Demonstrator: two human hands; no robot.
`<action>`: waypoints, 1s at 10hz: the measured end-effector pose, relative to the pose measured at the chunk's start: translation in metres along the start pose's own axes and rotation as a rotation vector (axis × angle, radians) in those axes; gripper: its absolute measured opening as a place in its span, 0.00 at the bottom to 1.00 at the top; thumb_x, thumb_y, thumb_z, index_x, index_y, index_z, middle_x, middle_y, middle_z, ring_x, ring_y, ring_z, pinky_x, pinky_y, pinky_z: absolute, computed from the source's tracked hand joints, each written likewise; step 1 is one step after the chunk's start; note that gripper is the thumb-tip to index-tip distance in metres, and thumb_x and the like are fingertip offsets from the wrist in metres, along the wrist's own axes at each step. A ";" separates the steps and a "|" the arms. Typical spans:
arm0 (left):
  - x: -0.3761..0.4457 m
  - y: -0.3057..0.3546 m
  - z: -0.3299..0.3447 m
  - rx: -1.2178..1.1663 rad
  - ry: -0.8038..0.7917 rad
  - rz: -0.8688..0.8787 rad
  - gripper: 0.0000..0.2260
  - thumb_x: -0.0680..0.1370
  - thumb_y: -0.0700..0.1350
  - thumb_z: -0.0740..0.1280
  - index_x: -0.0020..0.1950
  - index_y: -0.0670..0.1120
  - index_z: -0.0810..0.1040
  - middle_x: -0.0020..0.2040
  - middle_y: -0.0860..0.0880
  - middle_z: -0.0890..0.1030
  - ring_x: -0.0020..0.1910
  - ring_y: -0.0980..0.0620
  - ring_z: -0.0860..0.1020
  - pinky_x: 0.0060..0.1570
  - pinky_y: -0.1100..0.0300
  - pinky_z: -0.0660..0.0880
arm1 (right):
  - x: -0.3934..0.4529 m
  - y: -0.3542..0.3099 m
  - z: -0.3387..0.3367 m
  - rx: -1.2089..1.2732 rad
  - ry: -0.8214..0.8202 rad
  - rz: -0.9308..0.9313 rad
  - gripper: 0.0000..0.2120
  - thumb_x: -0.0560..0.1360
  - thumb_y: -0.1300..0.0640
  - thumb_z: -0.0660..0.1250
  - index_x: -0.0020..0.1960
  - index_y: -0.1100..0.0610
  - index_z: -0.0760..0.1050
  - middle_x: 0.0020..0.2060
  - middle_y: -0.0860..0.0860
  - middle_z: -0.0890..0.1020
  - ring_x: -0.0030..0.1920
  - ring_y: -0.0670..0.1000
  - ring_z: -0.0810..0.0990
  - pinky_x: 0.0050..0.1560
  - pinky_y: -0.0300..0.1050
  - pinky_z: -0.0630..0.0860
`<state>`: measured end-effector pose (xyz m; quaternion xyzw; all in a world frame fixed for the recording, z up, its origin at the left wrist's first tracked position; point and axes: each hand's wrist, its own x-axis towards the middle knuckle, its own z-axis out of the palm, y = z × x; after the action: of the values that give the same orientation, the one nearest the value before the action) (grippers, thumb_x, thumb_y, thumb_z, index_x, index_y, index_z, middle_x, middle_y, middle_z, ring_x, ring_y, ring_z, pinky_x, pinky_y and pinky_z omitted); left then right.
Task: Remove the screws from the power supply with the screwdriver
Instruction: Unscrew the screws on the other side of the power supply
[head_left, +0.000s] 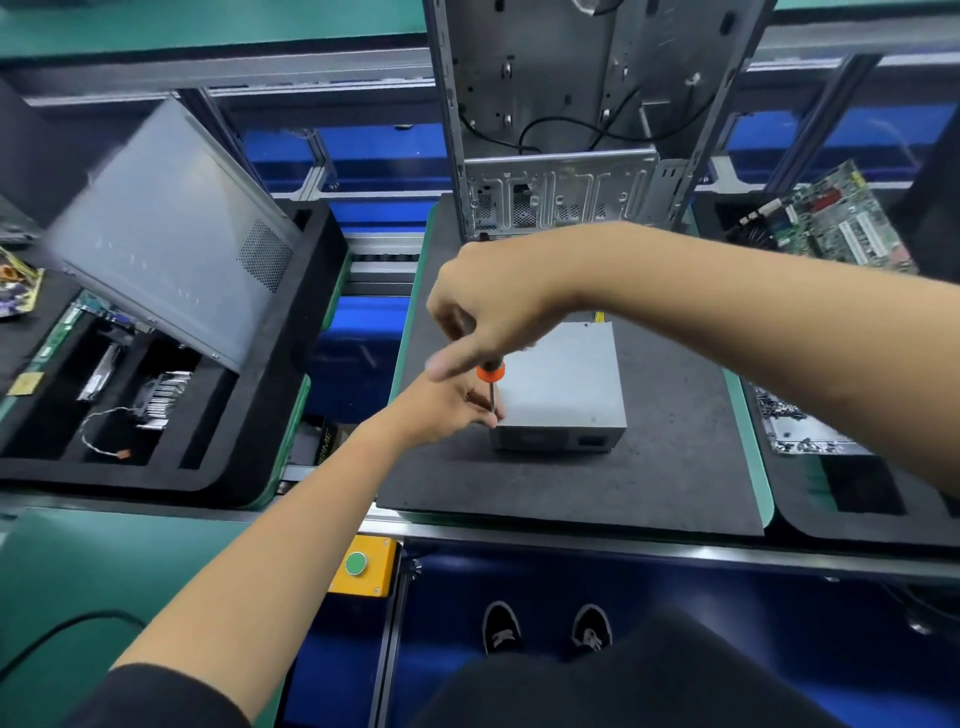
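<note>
A grey metal power supply (563, 387) lies flat on a black mat (571, 483) in front of me. My right hand (498, 306) grips the top of a screwdriver (490, 382) with an orange collar, held upright over the unit's near left corner. My left hand (452, 402) sits just below, its fingers pinching the thin shaft near the tip at that corner. The screw under the tip is hidden by my fingers.
An empty computer case (566, 135) stands behind the mat. To the left, a grey side panel (171, 234) leans over a black foam tray (260, 415) of parts. A green motherboard (831, 218) lies at right, above a heap of screws (795, 426). A yellow button box (361, 566) sits at the bench edge.
</note>
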<state>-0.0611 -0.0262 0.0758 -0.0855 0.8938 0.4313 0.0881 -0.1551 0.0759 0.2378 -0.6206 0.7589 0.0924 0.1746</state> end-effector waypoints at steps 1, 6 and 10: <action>-0.001 -0.001 0.000 0.026 0.005 0.039 0.04 0.70 0.34 0.74 0.39 0.43 0.84 0.38 0.58 0.83 0.43 0.58 0.81 0.48 0.61 0.78 | -0.004 -0.003 -0.002 -0.006 0.076 0.037 0.23 0.81 0.45 0.52 0.38 0.59 0.74 0.24 0.54 0.80 0.30 0.56 0.82 0.30 0.44 0.71; -0.009 -0.008 -0.002 -0.089 0.045 0.005 0.07 0.69 0.33 0.74 0.45 0.43 0.82 0.45 0.44 0.82 0.42 0.54 0.81 0.49 0.63 0.78 | -0.007 0.019 -0.001 0.025 0.048 -0.118 0.13 0.74 0.42 0.65 0.41 0.52 0.74 0.34 0.46 0.80 0.37 0.48 0.79 0.34 0.42 0.71; -0.007 -0.007 -0.005 -0.045 0.016 0.081 0.07 0.70 0.36 0.75 0.41 0.47 0.84 0.44 0.47 0.82 0.44 0.51 0.81 0.52 0.53 0.79 | -0.012 0.022 -0.008 0.184 0.005 -0.295 0.12 0.69 0.62 0.71 0.47 0.49 0.73 0.41 0.43 0.78 0.40 0.45 0.75 0.36 0.39 0.72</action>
<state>-0.0529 -0.0342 0.0755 -0.0547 0.8872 0.4540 0.0616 -0.1755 0.0887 0.2477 -0.7067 0.6653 -0.0057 0.2406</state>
